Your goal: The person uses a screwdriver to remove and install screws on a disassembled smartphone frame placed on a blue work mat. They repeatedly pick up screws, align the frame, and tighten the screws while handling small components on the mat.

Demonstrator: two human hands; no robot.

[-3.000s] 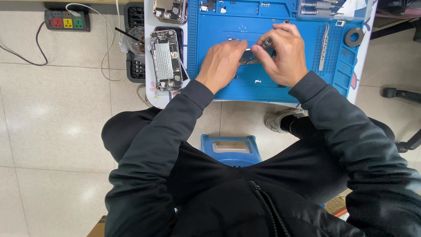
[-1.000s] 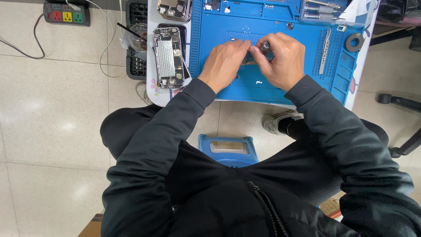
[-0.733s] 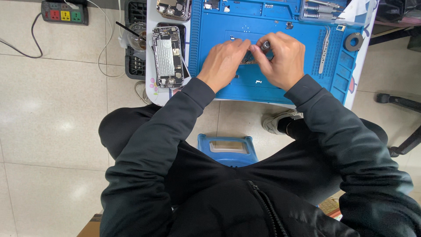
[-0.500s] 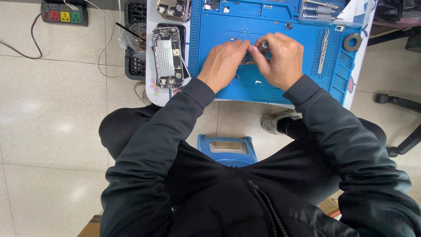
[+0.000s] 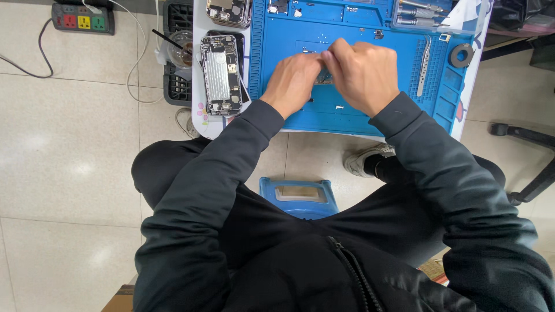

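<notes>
My left hand [image 5: 293, 81] and right hand [image 5: 359, 74] pinched together on a small part [image 5: 324, 76] over the middle of the blue mat [image 5: 289, 29], mostly hidden. I judged I was mid-fitting; next needed steady fingertip pressure. The opened phone [image 5: 219, 75] lay left.

Single head view looks steeply down, fairly near, over blue mat [image 5: 347, 110]
</notes>
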